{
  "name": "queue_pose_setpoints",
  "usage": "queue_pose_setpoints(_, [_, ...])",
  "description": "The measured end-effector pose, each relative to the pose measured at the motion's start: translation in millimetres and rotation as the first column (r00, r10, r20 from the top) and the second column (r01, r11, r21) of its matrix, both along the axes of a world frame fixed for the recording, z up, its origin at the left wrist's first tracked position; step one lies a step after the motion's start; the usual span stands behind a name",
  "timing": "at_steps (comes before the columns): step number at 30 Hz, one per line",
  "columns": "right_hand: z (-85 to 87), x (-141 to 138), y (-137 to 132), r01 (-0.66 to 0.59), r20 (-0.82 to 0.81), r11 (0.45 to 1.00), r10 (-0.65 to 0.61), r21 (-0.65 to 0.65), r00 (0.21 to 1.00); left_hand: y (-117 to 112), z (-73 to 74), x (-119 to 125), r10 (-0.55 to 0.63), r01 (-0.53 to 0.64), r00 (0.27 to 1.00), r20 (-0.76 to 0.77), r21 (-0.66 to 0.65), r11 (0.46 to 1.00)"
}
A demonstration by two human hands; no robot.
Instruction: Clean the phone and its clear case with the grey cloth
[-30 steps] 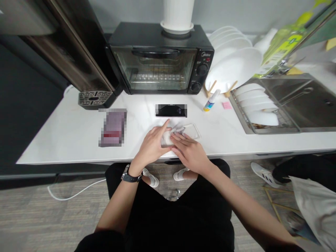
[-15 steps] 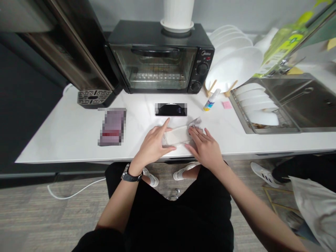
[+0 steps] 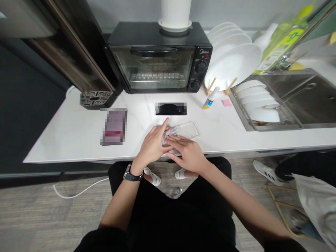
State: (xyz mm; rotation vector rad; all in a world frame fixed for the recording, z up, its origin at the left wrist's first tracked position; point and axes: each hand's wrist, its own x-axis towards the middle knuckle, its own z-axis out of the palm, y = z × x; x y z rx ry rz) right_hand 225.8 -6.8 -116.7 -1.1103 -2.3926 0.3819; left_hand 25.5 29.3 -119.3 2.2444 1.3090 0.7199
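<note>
A clear phone case [image 3: 190, 130] lies flat on the white counter near its front edge. My left hand [image 3: 153, 144] grips the case's left end between thumb and fingers, its index finger pointing away from me. My right hand [image 3: 187, 151] presses a thin greyish wiping cloth [image 3: 173, 132] onto the left part of the case, fingertips close to my left hand. Most of the cloth is hidden under those fingers. Just beyond the case is a phone [image 3: 171, 109], partly blurred out. To its right stands a small spray bottle [image 3: 209, 99] with a white cap.
A toaster oven [image 3: 160, 66] stands at the back, with white plates [image 3: 233, 64] racked beside it. At the left is a blurred purple item [image 3: 114, 126] near a drip tray [image 3: 96, 98]. Right are a pink note [image 3: 226, 102] and a sink [image 3: 312, 94]. Another person's shoe [image 3: 266, 171] shows on the floor.
My right hand has slid left with the cloth, from the case's right end to its left part. The right end is now uncovered. My left hand keeps its hold.
</note>
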Motion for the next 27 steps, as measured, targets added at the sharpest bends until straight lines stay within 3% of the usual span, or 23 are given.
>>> queue_pose_setpoints(3, [2.7,19,-1,0.019,0.002,1.0,-0.019,0.001,1.0,-1,1.6,1,-0.014,0.014,1.0,0.001,0.01,1.0])
queue_pose_setpoints(11, [-5.9,56,-1,0.273,0.076,0.952,-0.285,0.137,0.955,-2,6.7,4,0.008,-0.008,1.0,-0.008,-0.011,1.0])
queue_pose_setpoints(14, [-11.3,47,3,0.34,0.098,0.92,-0.363,0.197,0.927,0,7.4,4,0.008,-0.008,1.0,-0.004,-0.018,1.0])
queue_pose_setpoints(18, [-15.1,11,6,0.396,0.073,0.903,-0.412,0.165,0.908,2,4.0,2,-0.002,0.002,1.0,0.02,0.001,1.0])
queue_pose_setpoints(20, [-14.6,-7,5,0.386,0.056,0.913,-0.396,0.133,0.917,3,1.7,0,-0.017,0.017,0.999,0.039,0.011,1.0])
queue_pose_setpoints(23, [-10.8,-22,-3,0.259,0.019,0.963,-0.262,0.077,0.965,3,0.2,-1,-0.018,0.018,1.0,0.024,0.0,1.0])
queue_pose_setpoints(27, [-3.4,-17,-10,0.114,-0.016,0.993,-0.113,0.029,0.993,2,1.5,0,0.007,-0.007,1.0,-0.016,-0.01,1.0])
